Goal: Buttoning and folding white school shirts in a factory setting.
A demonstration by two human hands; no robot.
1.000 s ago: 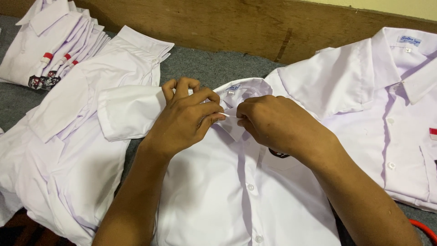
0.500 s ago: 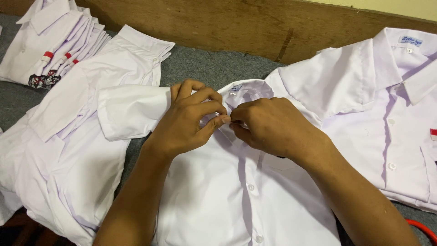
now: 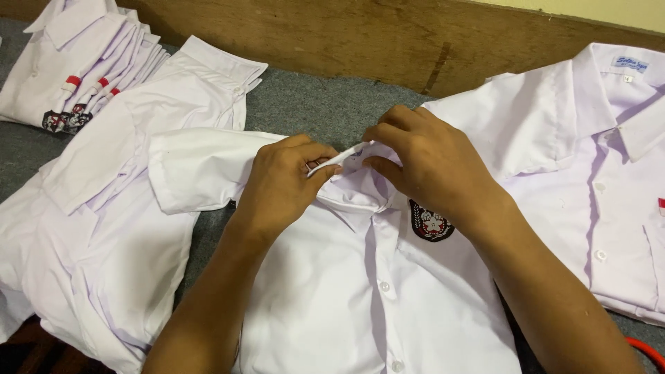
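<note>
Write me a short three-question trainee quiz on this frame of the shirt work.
1. True or false: both hands meet at the collar of the middle white shirt.
2. What lies on that shirt's chest just below the right hand? A) a dark embroidered badge B) a pen C) a tie
3. Where is the stack of folded shirts?

Key:
1. True; the left hand and the right hand pinch a thin white strip there.
2. A, the badge.
3. Top left, on the grey surface.
</note>
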